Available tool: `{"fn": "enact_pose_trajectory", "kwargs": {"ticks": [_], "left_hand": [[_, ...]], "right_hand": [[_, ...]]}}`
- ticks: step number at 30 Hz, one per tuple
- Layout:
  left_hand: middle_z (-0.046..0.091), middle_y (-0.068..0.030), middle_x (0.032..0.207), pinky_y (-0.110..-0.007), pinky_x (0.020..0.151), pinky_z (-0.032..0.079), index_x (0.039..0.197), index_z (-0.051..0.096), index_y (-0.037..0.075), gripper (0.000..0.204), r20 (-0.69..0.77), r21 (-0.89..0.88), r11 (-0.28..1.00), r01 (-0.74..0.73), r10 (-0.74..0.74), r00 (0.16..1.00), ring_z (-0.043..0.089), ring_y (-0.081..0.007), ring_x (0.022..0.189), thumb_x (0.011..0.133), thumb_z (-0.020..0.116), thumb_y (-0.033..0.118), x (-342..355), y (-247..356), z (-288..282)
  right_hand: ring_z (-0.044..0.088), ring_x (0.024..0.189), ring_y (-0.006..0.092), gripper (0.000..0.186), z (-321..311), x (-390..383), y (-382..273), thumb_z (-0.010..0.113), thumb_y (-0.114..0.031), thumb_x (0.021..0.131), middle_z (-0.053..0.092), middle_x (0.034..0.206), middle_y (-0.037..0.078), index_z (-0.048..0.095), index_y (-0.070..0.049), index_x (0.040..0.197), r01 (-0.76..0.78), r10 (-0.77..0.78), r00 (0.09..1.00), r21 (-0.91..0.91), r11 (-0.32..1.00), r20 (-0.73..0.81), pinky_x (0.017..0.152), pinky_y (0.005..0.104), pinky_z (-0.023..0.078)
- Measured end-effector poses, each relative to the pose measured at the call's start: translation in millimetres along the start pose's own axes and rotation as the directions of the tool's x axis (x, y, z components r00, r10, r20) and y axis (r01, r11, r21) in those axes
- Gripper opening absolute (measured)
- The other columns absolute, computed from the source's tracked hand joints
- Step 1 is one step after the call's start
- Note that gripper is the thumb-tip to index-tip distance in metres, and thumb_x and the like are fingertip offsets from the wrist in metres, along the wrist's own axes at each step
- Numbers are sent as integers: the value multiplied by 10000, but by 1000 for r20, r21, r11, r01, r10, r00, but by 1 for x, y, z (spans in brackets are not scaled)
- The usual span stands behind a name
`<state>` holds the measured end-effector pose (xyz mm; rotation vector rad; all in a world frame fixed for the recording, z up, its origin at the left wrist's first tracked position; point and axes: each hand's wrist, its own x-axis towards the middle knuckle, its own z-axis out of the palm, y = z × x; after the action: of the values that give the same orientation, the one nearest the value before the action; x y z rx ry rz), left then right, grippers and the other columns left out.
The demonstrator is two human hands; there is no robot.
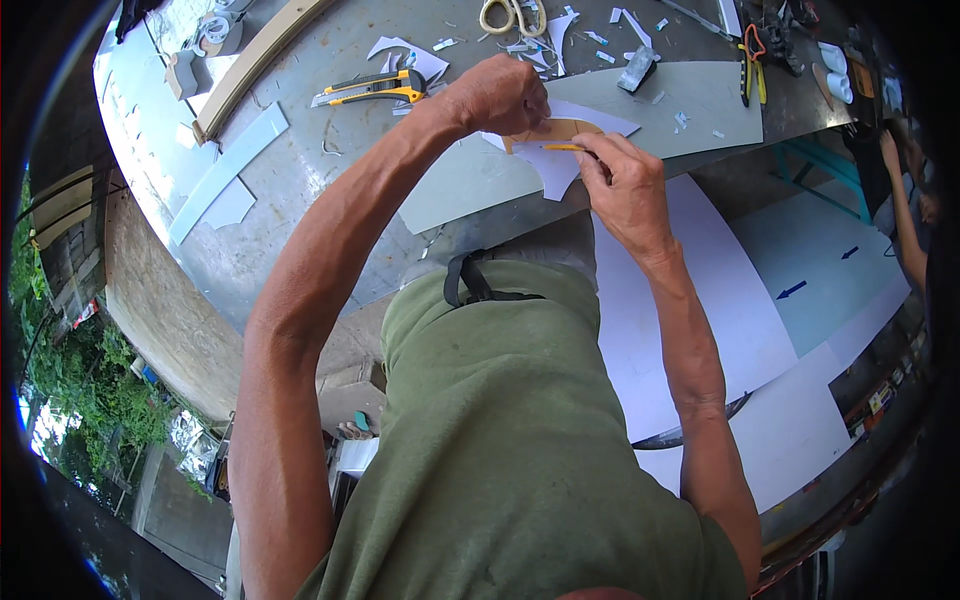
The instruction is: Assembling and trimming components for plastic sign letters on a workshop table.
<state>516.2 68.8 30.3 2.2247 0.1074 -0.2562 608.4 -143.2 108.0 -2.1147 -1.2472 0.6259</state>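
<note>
The left hand (pixel 508 95) curls fist-like over a flat brown piece (pixel 577 129); beside it, the right hand (pixel 630 190) pinches a slim yellow pencil (pixel 561 147).

Daylight glares at left, where the foliage (pixel 105 410) seems slightly blurred.

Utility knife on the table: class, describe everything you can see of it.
The utility knife has a yellow-and-black, plastic-looking handle, rounded at its right end, and a silvery, metal-looking strip toward its left tip. It lies roughly crosswise on the grey table, left of the left hand, with white scraps close by its right end. No hand touches it. How far the blade extends is unclear.
</note>
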Motion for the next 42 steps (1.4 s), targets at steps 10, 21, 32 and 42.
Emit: {"fn": "enact_pose_trajectory", "kwargs": {"ticks": [10, 21, 32, 42], "left_hand": [[785, -120, 870, -346, 697, 597, 983, 831, 93, 203, 17, -13, 1000, 16, -16, 1000, 752, -250, 742, 794, 818, 166, 0, 1, -1], [776, -117, 837, -350, 680, 593, 962, 834, 108, 195, -19, -14, 1000, -23, 23, 1000, 742, -258, 716, 776, 783, 135, 0, -5, 3], [780, -114, 859, -352, 705, 600, 956, 834, 120, 193, -15, 7, 999, -31, 32, 999, 752, -255, 748, 778, 774, 166, 1, -5, 3], [783, -118, 874, -361, 725, 603, 970, 832, 120, 213, -4, -8, 1000, 1, -1, 1000, 759, -266, 778, 766, 780, 153, 1, -4, 2]], "right_hand": [[703, 712, 330, 119, 21, -16, 7, 671, -43, 926, 723, 890, 159, 704, -2, 1032, -165, 171, 985, 179, 970, -19, 633, 421, 535], [702, 758, 247, 240, 22, 4, -2, 697, -24, 802, 644, 875, 61, 699, -43, 1042, 330, -345, 939, -314, 890, 11, 666, 361, 575], [685, 881, 215, 192, 21, 15, -2, 699, -64, 785, 608, 866, 60, 691, -23, 972, 481, -490, 869, -348, 805, 67, 743, 342, 573], [657, 865, 204, 228, 28, 15, 2, 700, -65, 768, 603, 871, 51, 709, -16, 990, 517, -526, 847, -335, 788, 69, 720, 340, 564]]}}
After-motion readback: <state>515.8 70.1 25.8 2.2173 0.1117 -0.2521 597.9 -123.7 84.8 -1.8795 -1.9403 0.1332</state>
